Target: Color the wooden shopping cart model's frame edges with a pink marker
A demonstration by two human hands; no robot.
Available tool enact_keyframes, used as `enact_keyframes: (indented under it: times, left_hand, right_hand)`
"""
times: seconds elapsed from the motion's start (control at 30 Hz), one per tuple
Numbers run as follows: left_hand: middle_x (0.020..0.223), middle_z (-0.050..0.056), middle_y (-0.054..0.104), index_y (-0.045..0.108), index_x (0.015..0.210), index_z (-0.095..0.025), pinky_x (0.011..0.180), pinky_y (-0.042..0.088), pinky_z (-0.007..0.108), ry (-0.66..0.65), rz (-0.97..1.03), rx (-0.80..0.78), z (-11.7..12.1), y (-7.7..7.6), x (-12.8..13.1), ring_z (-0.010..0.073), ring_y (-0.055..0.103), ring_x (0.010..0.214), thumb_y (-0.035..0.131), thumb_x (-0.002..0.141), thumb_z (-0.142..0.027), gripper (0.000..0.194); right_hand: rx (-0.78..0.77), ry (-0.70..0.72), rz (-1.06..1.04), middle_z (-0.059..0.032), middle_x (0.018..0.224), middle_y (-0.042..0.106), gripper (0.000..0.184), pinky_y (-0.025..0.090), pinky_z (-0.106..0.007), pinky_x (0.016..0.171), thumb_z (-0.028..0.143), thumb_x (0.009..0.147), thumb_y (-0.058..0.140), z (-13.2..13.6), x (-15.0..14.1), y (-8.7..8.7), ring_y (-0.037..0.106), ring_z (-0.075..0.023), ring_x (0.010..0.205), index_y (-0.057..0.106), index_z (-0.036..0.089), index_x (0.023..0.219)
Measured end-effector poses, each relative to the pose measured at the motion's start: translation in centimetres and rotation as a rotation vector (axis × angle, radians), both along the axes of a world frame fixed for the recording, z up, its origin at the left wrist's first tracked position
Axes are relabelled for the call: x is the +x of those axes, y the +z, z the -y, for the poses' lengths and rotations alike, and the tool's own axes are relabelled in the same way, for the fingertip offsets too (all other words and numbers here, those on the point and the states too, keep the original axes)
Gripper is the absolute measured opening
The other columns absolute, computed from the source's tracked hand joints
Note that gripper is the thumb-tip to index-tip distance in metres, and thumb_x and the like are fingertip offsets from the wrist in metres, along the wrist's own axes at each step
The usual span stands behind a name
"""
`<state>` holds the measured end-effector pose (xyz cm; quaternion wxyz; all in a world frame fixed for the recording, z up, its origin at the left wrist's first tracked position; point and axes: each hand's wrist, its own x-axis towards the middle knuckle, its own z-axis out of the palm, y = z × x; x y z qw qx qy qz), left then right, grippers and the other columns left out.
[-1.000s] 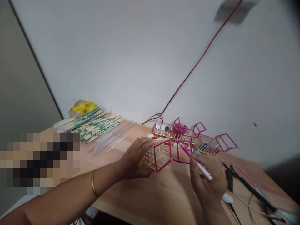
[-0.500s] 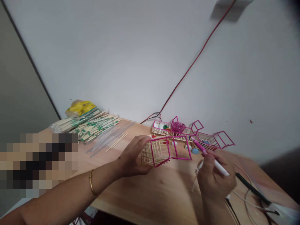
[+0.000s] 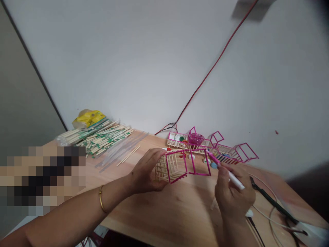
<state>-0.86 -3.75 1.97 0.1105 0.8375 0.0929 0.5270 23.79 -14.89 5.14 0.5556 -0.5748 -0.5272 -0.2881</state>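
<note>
My left hand (image 3: 149,173) is closed around the back of a small box-shaped model made of wooden sticks (image 3: 177,166), with pink-coloured front edges and an open pink frame hinged out to the right. Between the thumb and fingers of my right hand (image 3: 235,192) is a pink-and-white marker pen (image 3: 226,171). The pen's tip is at the upper right corner of the pink frame; whether it touches cannot be made out. Behind the held model stand more stick models with pink edges (image 3: 226,151), and several small round caps, a blue one (image 3: 214,165) among them, lie near it.
Bundles of wooden sticks in green-printed wrappers (image 3: 108,137) and a yellow packet (image 3: 88,118) lie at the back left. Two loose sticks (image 3: 128,155) rest nearby. A pink bowl (image 3: 196,139) stands by the wall. Cables and a white power strip (image 3: 308,230) occupy the right side.
My right hand has moved slightly left and up, bringing the pen tip to the frame's upper corner. My left hand and the model have barely moved.
</note>
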Motion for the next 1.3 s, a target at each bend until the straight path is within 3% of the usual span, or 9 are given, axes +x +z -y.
enact_keyframes:
  times: [0.27,0.4,0.6,0.93,1.17,1.3]
  left_hand:
    - [0.134,0.018,0.053,0.028,0.148,-0.02,0.101,0.051,0.053,-0.017,-0.01,0.024,0.0,0.0,0.0,0.0318,0.053,0.121,0.074,0.068,-0.023,0.092]
    - [0.133,0.018,0.053,0.029,0.148,-0.018,0.101,0.051,0.052,-0.015,-0.012,0.027,0.1,0.2,0.0,0.0307,0.053,0.122,0.074,0.069,-0.022,0.091]
    - [0.133,0.016,0.054,0.029,0.148,-0.021,0.1,0.052,0.053,-0.006,-0.028,0.011,0.2,0.4,-0.1,0.0308,0.053,0.122,0.073,0.069,-0.022,0.09]
    - [0.134,0.017,0.053,0.029,0.148,-0.019,0.102,0.051,0.052,0.001,-0.024,0.028,-0.1,-0.1,0.0,0.0311,0.052,0.124,0.074,0.07,-0.024,0.091]
    - [0.134,0.017,0.054,0.026,0.149,-0.021,0.101,0.05,0.054,0.017,-0.032,0.025,-0.3,-0.5,0.0,0.0317,0.053,0.123,0.076,0.07,-0.028,0.094]
    - [0.134,0.018,0.055,0.028,0.147,-0.02,0.102,0.049,0.054,0.03,-0.041,0.013,-0.2,-0.4,-0.1,0.0323,0.053,0.125,0.076,0.07,-0.03,0.092]
  right_hand:
    - [-0.003,-0.043,0.082,-0.0055,0.085,0.067,0.013,0.048,-0.031,0.073,0.029,0.089,0.063,-0.1,0.1,0.2,0.063,-0.018,0.079,0.067,0.017,0.09]
    - [-0.009,0.008,0.115,-0.0043,0.084,0.066,0.01,0.047,-0.03,0.073,0.027,0.089,0.063,0.0,0.1,0.2,0.061,-0.0171,0.079,0.067,0.018,0.091]
    - [-0.02,-0.052,0.058,-0.0053,0.086,0.066,0.013,0.045,-0.031,0.072,0.03,0.089,0.063,0.1,0.2,0.0,0.061,-0.0177,0.08,0.068,0.018,0.092]
    - [0.011,-0.005,0.153,-0.004,0.084,0.065,0.005,0.046,-0.032,0.076,0.021,0.087,0.065,0.0,0.2,0.3,0.059,-0.0173,0.08,0.066,0.019,0.091]
    - [-0.016,0.191,0.306,-0.0036,0.083,0.067,0.012,0.045,-0.034,0.078,0.014,0.084,0.066,0.2,-0.5,0.7,0.058,-0.0185,0.082,0.064,0.019,0.095]
    - [-0.087,0.218,0.354,-0.0023,0.078,0.066,0.011,0.044,-0.032,0.074,0.014,0.084,0.067,0.2,-0.8,1.1,0.054,-0.018,0.08,0.064,0.02,0.093]
